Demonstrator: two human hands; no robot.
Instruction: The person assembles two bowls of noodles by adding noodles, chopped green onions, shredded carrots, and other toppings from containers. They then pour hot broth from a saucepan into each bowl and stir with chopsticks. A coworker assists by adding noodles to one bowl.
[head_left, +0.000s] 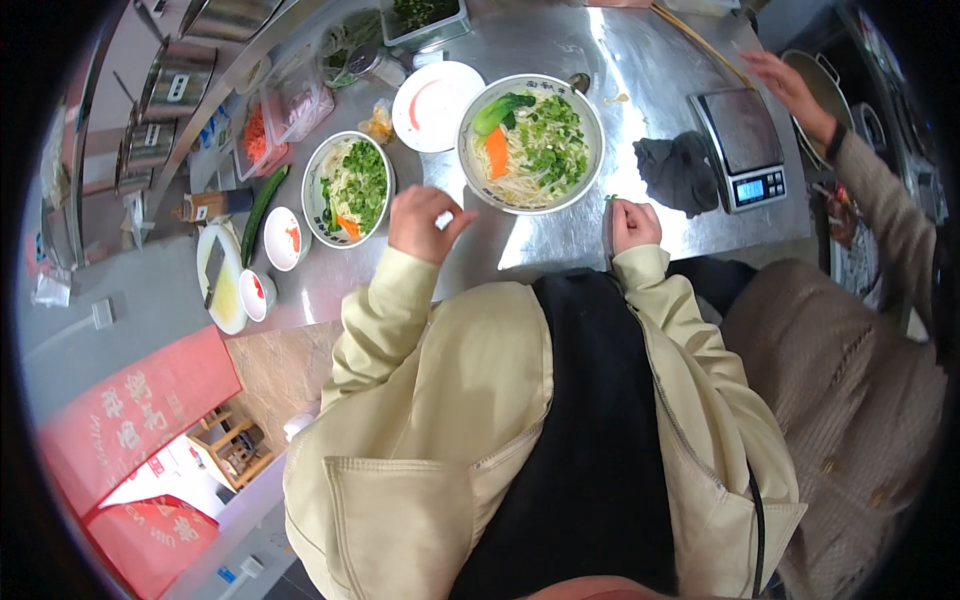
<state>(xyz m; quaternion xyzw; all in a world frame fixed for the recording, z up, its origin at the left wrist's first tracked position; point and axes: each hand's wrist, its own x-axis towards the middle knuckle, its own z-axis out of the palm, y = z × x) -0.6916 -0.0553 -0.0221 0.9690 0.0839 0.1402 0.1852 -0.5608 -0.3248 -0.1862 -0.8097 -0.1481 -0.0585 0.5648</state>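
Observation:
A large white bowl of noodles (541,144), topped with chopped greens, a bok choy piece, an orange slice and sprouts, stands between my hands at the far side. My left hand (425,222) is curled, thumb and forefinger tips together, between this bowl and a smaller noodle bowl (350,190). What it holds, if anything, I cannot make out. By the counter's front edge, my right hand (637,224) pinches a small green leaf bit (611,198). A dark grey cloth (676,172) lies just beyond it to the right.
A digital scale (742,150) sits at the right, near a co-worker's hand (790,92). On the left are a white plate (437,106), a cucumber (262,215), two small bowls (287,240), a cutting board with a knife (222,280) and tubs of shredded carrot (258,140).

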